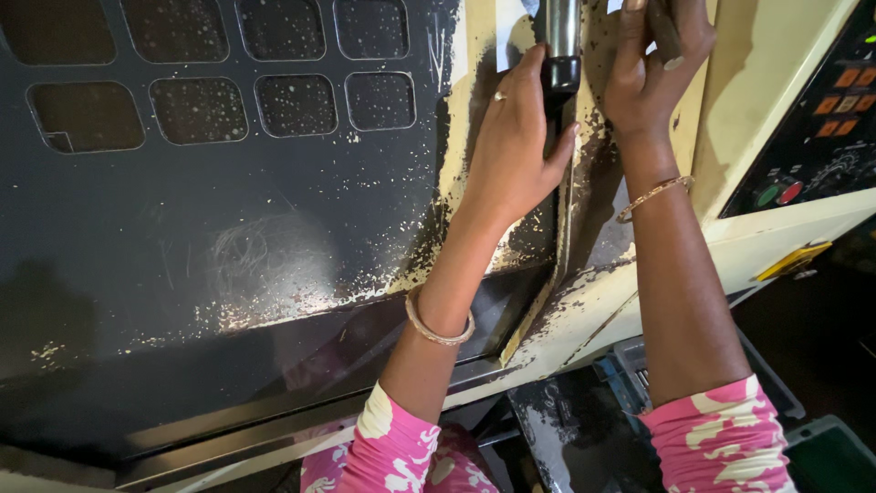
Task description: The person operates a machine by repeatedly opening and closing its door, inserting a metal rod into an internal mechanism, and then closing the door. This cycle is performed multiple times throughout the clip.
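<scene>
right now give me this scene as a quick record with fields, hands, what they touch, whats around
left hand: left hand grips the metal door handle, ring on one finger
right hand: right hand pressed on the worn cream frame, a dark slim object under its fingers
wrists: bangle on each
sleeves: pink with white pattern
door: dark machine door, rounded windows, speckled, paint chipped at the edge
control panel: control panel at right, orange keys, green and red buttons

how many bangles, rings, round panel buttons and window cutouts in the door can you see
bangles: 2 (left wrist, right wrist)
rings: 1, on the left hand
round panel buttons: 2, green and red
window cutouts in the dark door: 8, top row, lower row
total: 13
</scene>
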